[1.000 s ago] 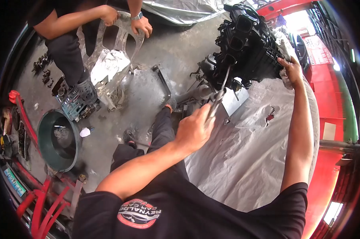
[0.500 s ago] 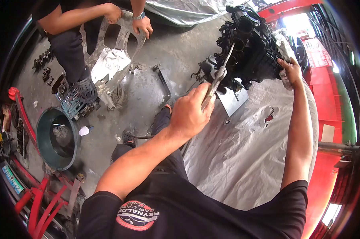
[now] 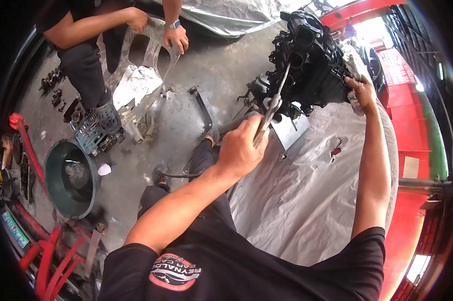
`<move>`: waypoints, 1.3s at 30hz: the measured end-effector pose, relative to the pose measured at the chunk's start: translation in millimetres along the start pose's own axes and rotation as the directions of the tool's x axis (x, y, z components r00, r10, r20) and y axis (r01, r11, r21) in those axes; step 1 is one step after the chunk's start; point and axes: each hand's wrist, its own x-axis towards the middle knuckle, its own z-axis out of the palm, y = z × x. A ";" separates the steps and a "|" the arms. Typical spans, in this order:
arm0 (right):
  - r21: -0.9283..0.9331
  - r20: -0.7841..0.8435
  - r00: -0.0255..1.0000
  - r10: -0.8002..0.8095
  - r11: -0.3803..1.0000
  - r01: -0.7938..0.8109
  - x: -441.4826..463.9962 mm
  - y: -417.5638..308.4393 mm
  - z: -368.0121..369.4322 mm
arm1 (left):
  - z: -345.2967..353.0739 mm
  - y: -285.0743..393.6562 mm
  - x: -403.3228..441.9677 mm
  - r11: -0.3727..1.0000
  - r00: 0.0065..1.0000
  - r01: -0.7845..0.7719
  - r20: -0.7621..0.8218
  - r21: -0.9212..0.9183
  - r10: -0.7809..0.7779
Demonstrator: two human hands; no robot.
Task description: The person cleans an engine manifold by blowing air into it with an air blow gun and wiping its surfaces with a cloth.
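My left hand is closed round the handle of an air blow gun. Its long thin nozzle points up into one of the round ports of a black plastic intake manifold. My right hand grips the manifold's right edge, thumb on the near face. A whitish rag hangs along that edge and under the hand. The manifold is held tilted above a grey cover. A dark hose passes behind my left forearm.
A co-worker's hand rests on a worn plastic chair with a white cloth. On the floor are a dark green basin, a socket set and engine parts. Red metal stands lie lower left.
The view has shifted slightly, and the blow gun's nozzle sits a little lower at the manifold port. Both my hands keep their grips.
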 end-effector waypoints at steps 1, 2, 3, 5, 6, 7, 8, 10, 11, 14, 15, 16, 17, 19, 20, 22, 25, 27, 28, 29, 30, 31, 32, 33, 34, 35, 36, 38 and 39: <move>-0.074 -0.033 0.999 -0.018 0.997 0.016 5.6 7.2 -0.1 | -5.7 1.5 -5.9 1.000 1.000 -0.009 -0.009 -0.003 0.009; -0.051 -0.008 1.000 -0.014 0.999 0.013 5.4 2.1 -1.1 | -11.9 2.7 -11.3 1.000 1.000 -0.022 -0.014 -0.006 0.022; -0.029 0.020 1.000 -0.004 1.000 0.005 0.2 -6.1 -1.3 | -18.4 6.0 -17.8 0.999 1.000 -0.006 0.005 -0.032 0.006; -0.029 0.019 1.000 -0.002 1.000 0.002 -1.7 -5.0 -1.8 | -25.9 10.8 -26.2 0.999 1.000 -0.019 0.014 -0.038 0.020; -0.008 0.017 1.000 -0.008 1.000 0.009 1.5 2.1 -0.3 | -27.1 13.5 -29.1 0.999 0.999 -0.025 0.021 -0.042 0.026; 0.011 0.011 1.000 -0.017 1.000 0.016 5.1 8.2 1.0 | -27.2 15.9 -29.7 0.999 0.999 -0.037 0.020 -0.033 0.037; 0.031 0.005 1.000 -0.025 0.999 0.025 6.5 10.5 1.3 | -25.6 16.6 -27.8 0.999 0.999 -0.042 0.015 -0.031 0.042; 0.000 0.011 1.000 0.017 1.000 -0.017 8.2 14.8 -1.1 | -21.3 17.7 -22.5 0.998 0.998 -0.055 0.001 -0.027 0.055; -0.040 -0.010 0.999 0.050 0.998 -0.051 4.3 8.8 0.1 | -19.1 17.7 -20.3 0.999 0.999 -0.049 -0.004 -0.010 0.049; -0.125 -0.021 0.998 0.052 0.991 -0.055 -0.7 -4.1 -0.4 | -6.9 9.9 -13.3 0.995 0.997 -0.073 -0.021 0.075 0.075; 0.134 0.123 0.980 0.158 0.976 -0.174 -21.7 -32.1 -1.0 | -3.1 7.7 -12.5 0.994 0.999 -0.051 -0.001 0.094 0.052; -0.043 -0.101 0.981 0.163 0.985 -0.168 -28.3 -36.4 4.9 | 1.2 6.2 -13.5 0.995 0.999 -0.038 0.033 0.097 0.035; -0.081 -0.052 0.986 0.160 0.983 -0.164 -36.6 -51.1 -0.1 | 3.7 5.7 -14.4 0.993 0.998 -0.057 0.022 0.102 0.055; 0.017 -0.072 0.976 0.207 0.978 -0.206 -51.8 -65.8 -0.6 | 2.5 19.0 -16.3 0.999 0.999 -0.012 0.049 0.048 0.009; -0.162 -0.118 0.985 0.124 0.976 -0.143 -19.4 -27.0 5.4 | -3.6 27.7 -19.9 0.998 0.995 0.058 0.085 0.004 -0.058; -0.122 -0.097 0.988 0.120 0.984 -0.132 -8.9 -12.7 9.3 | -11.8 11.3 -33.1 0.994 0.988 0.107 0.107 0.019 -0.108; -0.181 -0.070 0.993 0.095 0.978 -0.107 -17.4 -24.3 3.9 | -37.0 -25.0 -60.6 0.998 0.983 -0.034 0.182 0.058 0.023; -0.178 -0.112 0.989 0.094 0.978 -0.113 -17.5 -21.0 4.5 | -54.2 -31.3 -80.4 0.995 0.968 0.007 0.248 0.104 -0.032; -0.177 -0.125 0.988 0.086 0.978 -0.108 -16.2 -20.7 7.2 | -62.8 -33.4 -90.7 0.991 0.960 0.033 0.271 0.132 -0.068; -0.154 -0.130 0.990 0.058 0.985 -0.078 -16.3 -20.6 8.3 | -72.2 -33.4 -99.4 0.987 0.946 0.006 0.320 0.160 -0.058; -0.171 -0.132 0.989 0.066 0.981 -0.089 -16.7 -20.3 8.2 | -80.2 -32.0 -105.0 0.983 0.929 -0.026 0.368 0.183 -0.044; -0.167 -0.123 0.989 0.077 0.981 -0.097 -16.1 -21.0 7.1 | -84.6 -31.5 -107.2 0.978 0.908 -0.059 0.418 0.201 -0.031; -0.164 -0.111 0.990 0.090 0.981 -0.107 -18.5 -23.2 6.3 | -86.7 -31.1 -109.2 0.978 0.900 -0.072 0.436 0.195 -0.020; -0.158 -0.139 0.988 0.070 0.983 -0.092 -22.3 -26.8 6.1 | -88.4 -30.8 -111.6 0.978 0.894 -0.084 0.449 0.189 -0.010; -0.152 -0.164 0.985 0.049 0.986 -0.074 -25.0 -30.0 5.5 | -90.6 -29.8 -115.3 0.978 0.888 -0.093 0.459 0.185 -0.002; -0.125 -0.156 0.986 0.065 0.988 -0.085 -10.5 -11.6 11.1 | -90.7 -26.0 -114.8 0.982 0.894 -0.077 0.448 0.173 -0.009; -0.113 -0.099 0.993 0.057 0.991 -0.069 -23.1 -29.8 1.9 | -90.8 -22.8 -112.5 0.983 0.907 -0.064 0.421 0.171 -0.014; -0.188 -0.211 0.976 0.046 0.978 -0.087 -18.7 -24.6 7.9 | -92.5 -15.0 -108.3 0.985 0.928 -0.033 0.372 0.167 -0.032; -0.222 -0.220 0.973 0.063 0.969 -0.113 -21.8 -30.7 6.9 | -92.5 -9.9 -106.3 0.989 0.931 0.042 0.355 0.139 -0.090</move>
